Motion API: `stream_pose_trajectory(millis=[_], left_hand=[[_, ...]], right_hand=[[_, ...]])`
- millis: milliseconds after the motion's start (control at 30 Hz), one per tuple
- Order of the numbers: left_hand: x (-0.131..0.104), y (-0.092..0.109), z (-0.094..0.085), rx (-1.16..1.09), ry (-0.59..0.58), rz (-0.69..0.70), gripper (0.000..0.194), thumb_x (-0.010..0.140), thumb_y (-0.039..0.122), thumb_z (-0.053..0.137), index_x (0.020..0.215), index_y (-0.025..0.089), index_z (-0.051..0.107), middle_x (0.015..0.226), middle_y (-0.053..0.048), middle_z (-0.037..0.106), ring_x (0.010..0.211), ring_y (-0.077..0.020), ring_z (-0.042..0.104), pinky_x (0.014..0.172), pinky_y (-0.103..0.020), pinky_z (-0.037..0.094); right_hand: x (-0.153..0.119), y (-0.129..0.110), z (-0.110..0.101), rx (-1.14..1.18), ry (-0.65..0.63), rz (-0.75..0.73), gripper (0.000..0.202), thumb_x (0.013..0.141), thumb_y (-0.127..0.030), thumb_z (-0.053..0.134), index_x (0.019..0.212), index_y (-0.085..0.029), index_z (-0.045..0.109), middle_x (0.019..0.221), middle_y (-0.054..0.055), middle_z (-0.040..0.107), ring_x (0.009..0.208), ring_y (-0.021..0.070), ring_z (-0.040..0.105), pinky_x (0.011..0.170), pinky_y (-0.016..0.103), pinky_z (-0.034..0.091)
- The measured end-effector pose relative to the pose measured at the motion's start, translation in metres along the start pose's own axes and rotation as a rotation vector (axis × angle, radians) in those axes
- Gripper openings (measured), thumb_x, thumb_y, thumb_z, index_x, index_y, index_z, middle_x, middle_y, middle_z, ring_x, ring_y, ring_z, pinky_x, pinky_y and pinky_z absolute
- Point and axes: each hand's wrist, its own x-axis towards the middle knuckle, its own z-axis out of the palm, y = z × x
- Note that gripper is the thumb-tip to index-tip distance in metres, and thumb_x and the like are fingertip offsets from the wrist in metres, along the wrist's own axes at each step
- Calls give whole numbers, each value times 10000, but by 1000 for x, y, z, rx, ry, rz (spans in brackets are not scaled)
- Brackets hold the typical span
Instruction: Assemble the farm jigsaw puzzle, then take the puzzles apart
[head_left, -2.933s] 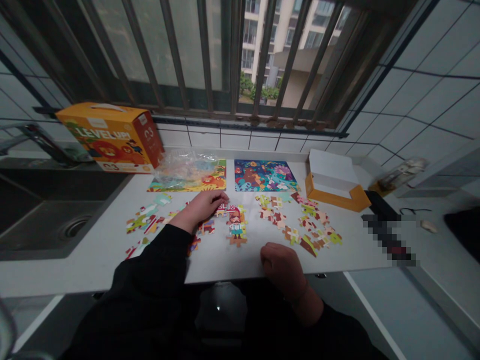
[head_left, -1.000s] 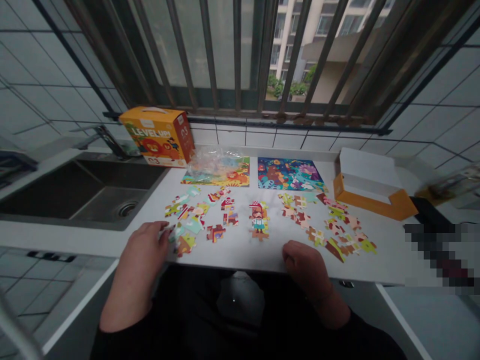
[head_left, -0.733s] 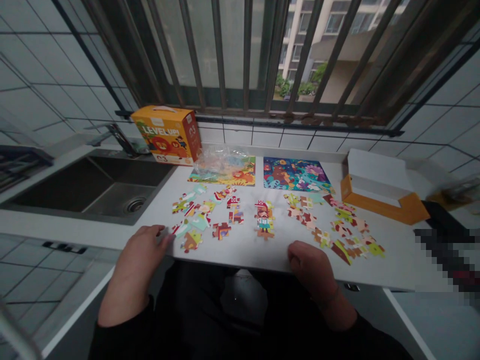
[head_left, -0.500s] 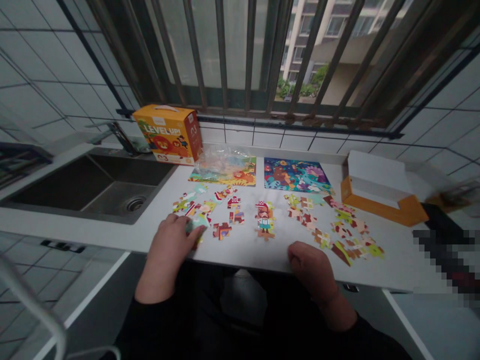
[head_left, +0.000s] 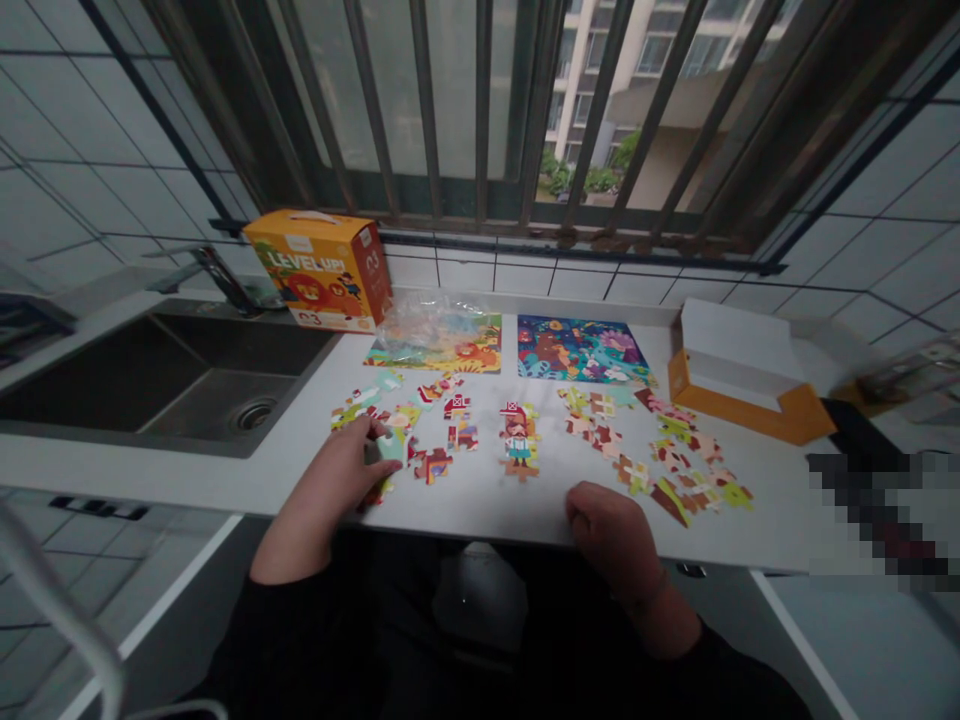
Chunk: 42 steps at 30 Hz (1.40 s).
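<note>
My left hand rests over the left pile of puzzle pieces, thumb and forefinger apart beside a pale green piece; whether it grips that piece is unclear. On the counter's front edge my right hand lies curled, and what its fingers hold, if anything, is hidden. Between the hands stands a joined strip showing a figure in a red hat. Loose brown and purple pieces lie left of the strip. More pieces are scattered on the right.
A yellow-orange box stands beside the sink. Two picture sheets lie behind the pieces, the left one partly under clear plastic. An opened white and orange box sits at the back right.
The view has shifted slightly to the right. My left hand's fingers have moved a little among the left pieces. My right hand stays curled at the counter edge.
</note>
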Motion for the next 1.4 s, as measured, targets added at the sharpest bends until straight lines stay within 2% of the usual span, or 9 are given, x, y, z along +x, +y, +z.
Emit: stream_pose_trajectory(millis=[233,467,633,767,867,967,1067,1233,1400], left_hand=[[-6,19,-6,-294,-2,143,398,950,516,598,1230,253,703,1012,-39,751,871,-242,695,802,-356,545],[3,40,-7,-380,-54,227,428,991,509,549,1265,263,768,1289,-63,798,1192,-288,719,1016,-385,550],[14,32,-2,-278,-37,178,487,1012,537,532,1357,253,726,1079,-68,821,1022,-293,739,913,-407,563],[21,20,-5,-238,-16,165,445,999,511,543,1285,246,756,1172,-83,830,1058,-301,744,960,-414,564],[17,0,-15,-171,67,128,471,996,493,500,1285,223,755,1302,-110,801,1137,-318,740,1007,-421,562],[6,-28,-28,-16,160,23,520,968,503,487,1285,191,755,1277,-152,791,1099,-346,741,992,-452,575],[-7,-46,-32,91,123,-40,547,910,577,551,1195,169,779,1202,-184,788,1052,-371,737,988,-480,579],[-12,-33,-13,96,46,121,541,891,653,638,1138,199,800,1198,-168,761,1192,-373,692,1072,-455,534],[2,-20,4,69,-22,189,491,854,604,721,1115,194,795,1161,-155,736,1159,-363,680,1048,-463,531]], right_hand=[[0,0,-1,5,-5,2,235,820,-53,505,690,-208,625,690,27,650,651,158,538,667,301,310],[1,-1,-1,-22,3,-2,248,838,-57,500,688,-205,630,691,29,652,648,158,539,664,306,305],[0,0,0,-18,-12,-4,245,832,-48,507,690,-204,632,699,28,654,657,156,542,667,302,307],[0,1,1,-28,0,-8,245,835,-53,508,690,-207,631,693,31,655,660,160,546,666,303,305],[0,1,2,-33,9,-8,239,828,-54,510,685,-207,626,691,33,655,655,162,547,667,309,304],[-1,1,2,-28,3,2,237,828,-58,512,675,-206,615,690,29,651,651,159,547,667,310,304],[-1,1,2,-18,2,4,242,832,-57,505,681,-208,621,692,28,649,653,161,549,666,310,303],[-1,1,1,-28,-4,-6,254,840,-51,502,695,-211,636,697,30,660,656,165,547,668,310,307],[-1,1,1,-39,18,-26,260,840,-47,502,683,-213,626,687,29,656,649,163,547,663,307,316]])
